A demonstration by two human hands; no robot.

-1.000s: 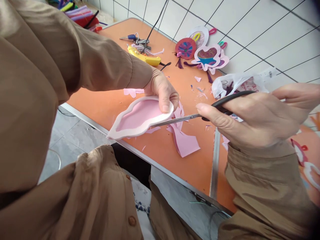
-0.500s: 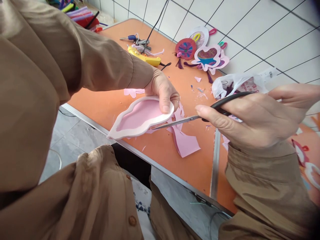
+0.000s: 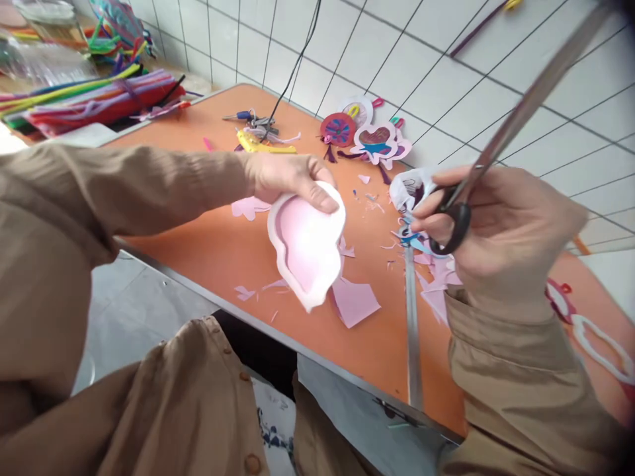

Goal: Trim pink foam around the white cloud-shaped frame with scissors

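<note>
Pinched by its upper edge, a wavy-edged pink foam cutout (image 3: 297,244) with a raised white rim hangs from my left hand (image 3: 297,180), tilted over the table. My right hand (image 3: 506,218) is closed round the black handles of a pair of scissors (image 3: 526,109); the blades point up and to the right, away from the cutout. Beneath the cutout lies a pink offcut (image 3: 354,303) on the orange table (image 3: 367,357). More pink scraps (image 3: 439,281) lie by my right wrist.
Decorated foam shapes with loops (image 3: 374,142) rest near the tiled wall. A yellow glue gun (image 3: 262,142), keys (image 3: 260,122) and a white plastic bag (image 3: 409,188) are at the back. Bundled pipe cleaners (image 3: 106,102) lie at far left, white-rimmed shapes (image 3: 598,337) at far right.
The scissors have left the cutout's edge and swung upward to the right. My left hand has turned the cutout so its pointed end now faces down.
</note>
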